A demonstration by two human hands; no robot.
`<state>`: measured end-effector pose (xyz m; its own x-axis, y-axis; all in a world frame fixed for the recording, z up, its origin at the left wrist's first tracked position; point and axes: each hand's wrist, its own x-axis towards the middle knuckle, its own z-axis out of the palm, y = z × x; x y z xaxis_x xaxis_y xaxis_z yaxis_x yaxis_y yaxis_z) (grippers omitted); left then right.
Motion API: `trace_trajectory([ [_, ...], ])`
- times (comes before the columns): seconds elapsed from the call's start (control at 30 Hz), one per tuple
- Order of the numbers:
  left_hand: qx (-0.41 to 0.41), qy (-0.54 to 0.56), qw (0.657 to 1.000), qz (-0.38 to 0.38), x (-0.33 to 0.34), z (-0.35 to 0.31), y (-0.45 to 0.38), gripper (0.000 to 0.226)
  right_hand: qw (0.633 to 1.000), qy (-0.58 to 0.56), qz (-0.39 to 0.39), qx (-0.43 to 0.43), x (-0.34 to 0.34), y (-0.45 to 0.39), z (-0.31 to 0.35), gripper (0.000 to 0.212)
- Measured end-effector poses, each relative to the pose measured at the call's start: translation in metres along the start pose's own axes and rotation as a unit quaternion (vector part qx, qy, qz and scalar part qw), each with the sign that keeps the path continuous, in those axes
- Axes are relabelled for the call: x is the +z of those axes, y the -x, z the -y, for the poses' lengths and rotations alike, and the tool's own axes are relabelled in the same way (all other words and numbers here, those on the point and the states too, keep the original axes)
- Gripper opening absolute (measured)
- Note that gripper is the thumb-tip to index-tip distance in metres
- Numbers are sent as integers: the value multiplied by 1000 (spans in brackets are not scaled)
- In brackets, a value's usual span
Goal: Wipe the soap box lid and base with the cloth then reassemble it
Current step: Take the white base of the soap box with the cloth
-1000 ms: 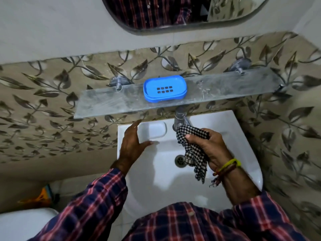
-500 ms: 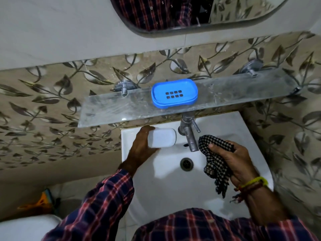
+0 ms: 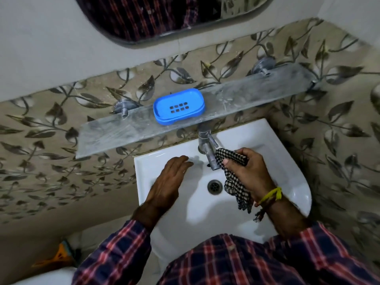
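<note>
The blue soap box (image 3: pixel 178 106) sits assembled on the glass shelf (image 3: pixel 246 95), its slotted top facing up, with neither hand touching it. My left hand (image 3: pixel 168 182) lies flat, palm down, on the left back ledge of the white sink (image 3: pixel 267 140), below the box; whatever is under the palm is hidden. My right hand (image 3: pixel 248 173) grips a bunched black-and-white checked cloth (image 3: pixel 236 188) just right of the tap (image 3: pixel 207 149), with the cloth's tail hanging over the basin.
The metal tap juts out from under the shelf between my hands. A drain (image 3: pixel 214 187) sits in the basin below it. A mirror (image 3: pixel 164 17) hangs above the shelf. Leaf-patterned tiles cover the wall. An orange object (image 3: pixel 59 256) lies on the floor at the lower left.
My left hand has slid right and flattened over the ledge, covering the white soap bar seen before. My right hand with the cloth has moved up close to the tap.
</note>
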<state>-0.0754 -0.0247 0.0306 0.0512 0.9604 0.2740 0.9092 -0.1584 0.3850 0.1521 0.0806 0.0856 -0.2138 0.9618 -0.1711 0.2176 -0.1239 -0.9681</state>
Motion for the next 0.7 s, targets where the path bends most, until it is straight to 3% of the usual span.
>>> trace_trajectory([
  [0.1,-112,117,987,6,-9,-8,-4,81,1000,8,12,-7,-2,3,0,14],
  [0.27,-232,322,918,-1,-24,-31,-10,96,998,-12,55,-9,-1,8,6,22],
  [0.37,-250,412,876,-3,-26,-47,-10,92,995,-18,100,-1,0,13,14,25],
  [0.5,-251,550,796,-46,-22,-71,-12,73,983,-64,170,32,1,20,29,26],
  [0.63,-260,599,755,-55,-14,-102,-16,66,963,-178,171,105,8,22,43,11],
  [0.7,-265,620,736,-68,-12,-112,-20,66,943,-237,170,159,10,21,48,15],
])
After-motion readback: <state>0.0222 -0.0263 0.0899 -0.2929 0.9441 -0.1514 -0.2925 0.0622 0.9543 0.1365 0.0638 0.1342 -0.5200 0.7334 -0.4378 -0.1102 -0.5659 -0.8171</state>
